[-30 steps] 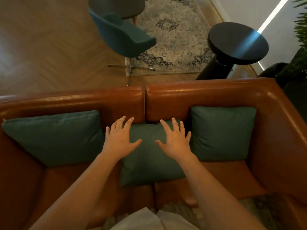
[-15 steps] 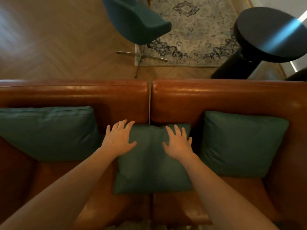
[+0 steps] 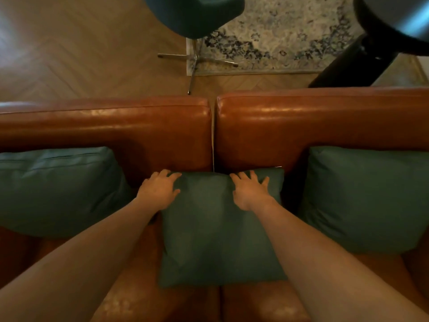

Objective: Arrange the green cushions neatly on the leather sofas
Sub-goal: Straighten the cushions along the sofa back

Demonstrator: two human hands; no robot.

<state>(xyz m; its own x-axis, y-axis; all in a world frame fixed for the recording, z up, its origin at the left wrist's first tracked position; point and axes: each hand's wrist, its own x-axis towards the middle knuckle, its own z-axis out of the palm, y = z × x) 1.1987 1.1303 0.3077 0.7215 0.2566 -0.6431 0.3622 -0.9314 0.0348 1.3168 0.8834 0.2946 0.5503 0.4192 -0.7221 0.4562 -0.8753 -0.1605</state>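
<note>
Currently left hand (image 3: 160, 191) and right hand (image 3: 250, 194) grip the middle cushion (image 3: 220, 233), fingers curled over its top edge; it leans at the sofa (image 3: 116, 126) back seam; left cushion (image 3: 58, 189) at 9 o'clock, right cushion (image 3: 366, 196) at 3.

Glossy, smooth brown leather on the sofa (image 3: 301, 117). Matt woven cloth on the cushions (image 3: 220, 228). Softly sheened herringbone wood for the floor (image 3: 69, 54), shiny metal chair legs (image 3: 197, 58), flat patterned rug (image 3: 278, 31).
</note>
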